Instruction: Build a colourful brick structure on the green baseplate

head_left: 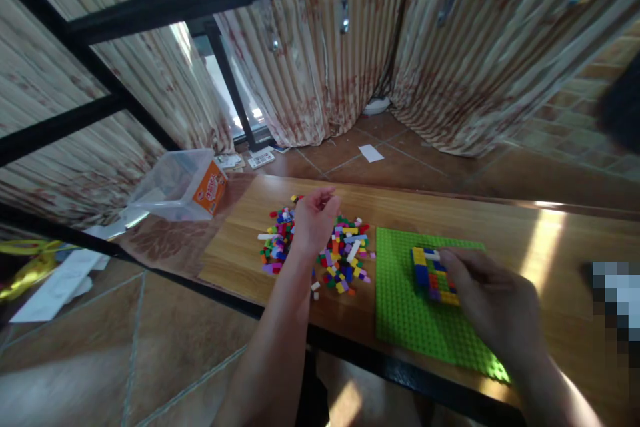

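Observation:
A low, hollow-looking build of toy bricks point(421, 275) in yellow, blue, red and purple stands on a green studded baseplate point(400, 317). My right hand point(493, 293) reaches over its right side, thumb and fingers closed at a white brick point(433, 255) on the build's far edge. Part of the build is hidden behind this hand. To the left, my left hand point(316, 219) hovers above a loose pile of small coloured bricks point(345, 257). Its fingers are curled together, and whatever they hold, if anything, is hidden.
The wooden tabletop point(235, 230) carries the pile and baseplate. A clear plastic bin point(173, 183) with an orange label lies tipped at the left end. Dark metal bars point(165, 10) and patterned curtains point(320, 73) stand behind. A white paper point(371, 153) lies on the floor.

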Tool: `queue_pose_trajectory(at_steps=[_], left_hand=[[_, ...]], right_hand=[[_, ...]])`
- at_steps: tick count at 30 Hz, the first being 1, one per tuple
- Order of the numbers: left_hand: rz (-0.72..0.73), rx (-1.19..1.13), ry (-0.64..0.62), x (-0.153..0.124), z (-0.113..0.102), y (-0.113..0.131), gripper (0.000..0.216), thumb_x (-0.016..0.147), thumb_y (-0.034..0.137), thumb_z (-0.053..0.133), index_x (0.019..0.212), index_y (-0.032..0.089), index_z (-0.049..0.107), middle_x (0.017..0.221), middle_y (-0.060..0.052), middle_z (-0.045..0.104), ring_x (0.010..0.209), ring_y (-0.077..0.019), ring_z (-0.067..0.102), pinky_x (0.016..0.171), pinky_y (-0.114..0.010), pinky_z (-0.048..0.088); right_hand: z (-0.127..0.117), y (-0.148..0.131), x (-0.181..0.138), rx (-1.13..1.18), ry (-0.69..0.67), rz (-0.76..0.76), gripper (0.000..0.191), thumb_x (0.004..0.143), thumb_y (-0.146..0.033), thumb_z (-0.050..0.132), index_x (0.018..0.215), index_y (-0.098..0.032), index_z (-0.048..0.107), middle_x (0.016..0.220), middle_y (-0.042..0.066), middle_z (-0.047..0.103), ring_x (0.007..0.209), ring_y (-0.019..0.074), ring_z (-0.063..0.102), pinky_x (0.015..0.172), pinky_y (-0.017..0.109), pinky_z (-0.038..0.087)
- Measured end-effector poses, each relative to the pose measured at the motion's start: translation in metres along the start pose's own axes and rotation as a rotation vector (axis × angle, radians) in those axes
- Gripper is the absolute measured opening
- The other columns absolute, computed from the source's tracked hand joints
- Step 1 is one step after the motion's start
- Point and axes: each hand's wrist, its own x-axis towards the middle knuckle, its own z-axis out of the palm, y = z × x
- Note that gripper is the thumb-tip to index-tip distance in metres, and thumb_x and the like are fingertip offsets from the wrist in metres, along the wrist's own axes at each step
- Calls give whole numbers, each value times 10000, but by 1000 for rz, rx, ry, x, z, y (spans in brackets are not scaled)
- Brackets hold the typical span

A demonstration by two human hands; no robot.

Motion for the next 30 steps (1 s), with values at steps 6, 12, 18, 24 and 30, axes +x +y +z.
queue_pose_trajectory(at_steps=[6, 12, 18, 24, 30], left_hand=[[9, -62, 75, 3, -15, 2, 241, 745, 211, 647, 973, 140, 669, 706, 13, 649, 561, -76, 566, 560, -189, 455], [18, -21, 39, 2, -17, -1, 223, 757, 203, 636, 968, 142, 675, 707, 7, 658, 559, -87, 565, 554, -201, 448], [51, 148, -34, 1, -23, -7, 212, 769, 206, 641, 962, 138, 696, 793, -32, 704, 656, -122, 625, 635, -230, 483], [91, 206, -26, 5, -35, -9, 204, 782, 236, 624, 949, 148, 702, 833, -39, 713, 724, -137, 637, 675, -242, 485], [73, 241, 10, 7, -40, -8, 226, 780, 235, 628, 972, 142, 704, 837, -43, 715, 729, -139, 636, 678, -246, 493]], right_hand=[[37, -19, -11, 33, -144, -372, 222, 925, -374, 525, 915, -245, 706, 913, 23, 710, 826, 170, 678, 737, 291, 534], [62, -28, -6, -81, -187, -489, 276, 961, -298, 453, 1106, -228, 677, 1079, 73, 662, 924, 195, 660, 788, 332, 549], [84, -34, 1, -160, -259, -533, 319, 952, -242, 437, 1192, -222, 646, 1184, 100, 609, 1053, 226, 614, 913, 378, 529], [94, -32, 3, -191, -266, -499, 327, 940, -234, 446, 1196, -198, 646, 1192, 114, 606, 1082, 246, 600, 938, 401, 519], [91, -30, 4, -140, -295, -511, 262, 944, -228, 452, 989, -217, 710, 1128, 89, 633, 1021, 224, 630, 902, 379, 530]])
